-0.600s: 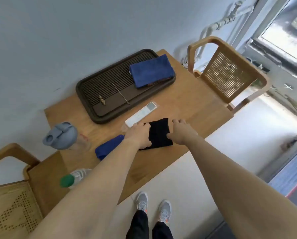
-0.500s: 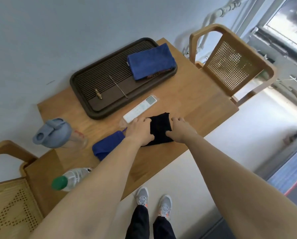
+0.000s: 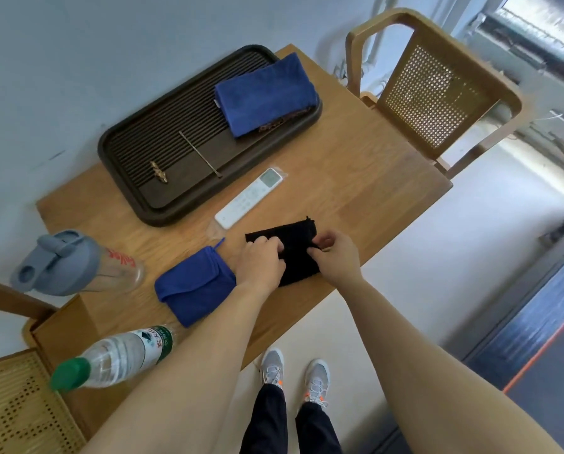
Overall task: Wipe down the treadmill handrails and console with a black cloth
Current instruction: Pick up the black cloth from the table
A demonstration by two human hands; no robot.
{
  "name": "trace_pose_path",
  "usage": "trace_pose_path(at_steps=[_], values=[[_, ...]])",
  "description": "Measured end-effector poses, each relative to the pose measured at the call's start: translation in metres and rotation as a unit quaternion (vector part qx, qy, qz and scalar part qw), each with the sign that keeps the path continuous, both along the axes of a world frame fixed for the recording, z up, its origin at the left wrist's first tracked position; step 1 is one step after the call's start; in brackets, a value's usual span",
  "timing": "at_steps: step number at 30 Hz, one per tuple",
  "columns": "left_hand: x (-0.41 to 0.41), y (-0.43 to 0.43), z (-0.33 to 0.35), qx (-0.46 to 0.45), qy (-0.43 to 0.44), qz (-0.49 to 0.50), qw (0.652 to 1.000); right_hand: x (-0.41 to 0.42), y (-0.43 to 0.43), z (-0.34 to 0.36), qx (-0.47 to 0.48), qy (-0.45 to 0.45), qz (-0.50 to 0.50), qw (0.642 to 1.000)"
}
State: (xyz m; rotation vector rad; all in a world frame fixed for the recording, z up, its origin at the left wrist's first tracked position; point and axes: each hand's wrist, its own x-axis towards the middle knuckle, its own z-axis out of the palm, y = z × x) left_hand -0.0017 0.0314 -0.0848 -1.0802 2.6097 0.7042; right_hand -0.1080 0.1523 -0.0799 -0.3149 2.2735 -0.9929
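Note:
A folded black cloth [image 3: 293,247] lies near the front edge of a wooden table [image 3: 365,178]. My left hand [image 3: 261,263] sits on its left side with fingers curled into the fabric. My right hand [image 3: 334,253] pinches the cloth's right edge between thumb and fingers. Part of the cloth is hidden under both hands. At the lower right, a dark belt with an orange line [image 3: 542,362] shows on the floor, likely the treadmill; its handrails and console are out of view.
A folded blue cloth [image 3: 194,288] lies just left of my left hand. A white remote [image 3: 249,198], a dark slatted tray [image 3: 163,152] with another blue cloth [image 3: 266,93], a shaker bottle [image 3: 68,263] and a water bottle [image 3: 117,355] share the table. Wooden chairs [image 3: 437,90] stand at both ends.
Both hands went from lying on the black cloth to curling their fingers into it and gripping its edges. The camera has shifted, so the table sits differently in view.

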Motion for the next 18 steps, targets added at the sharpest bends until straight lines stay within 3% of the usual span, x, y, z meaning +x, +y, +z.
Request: trace_pose_path(at_steps=[8,18], values=[[0.015,0.061,0.077,0.06,0.11,0.063,0.99,0.026,0.066,0.069,-0.06,0.018,-0.065,0.996],[0.017,0.135,0.183,0.147,0.222,-0.009,0.964,0.027,0.144,0.185,-0.169,0.03,-0.088,0.981]])
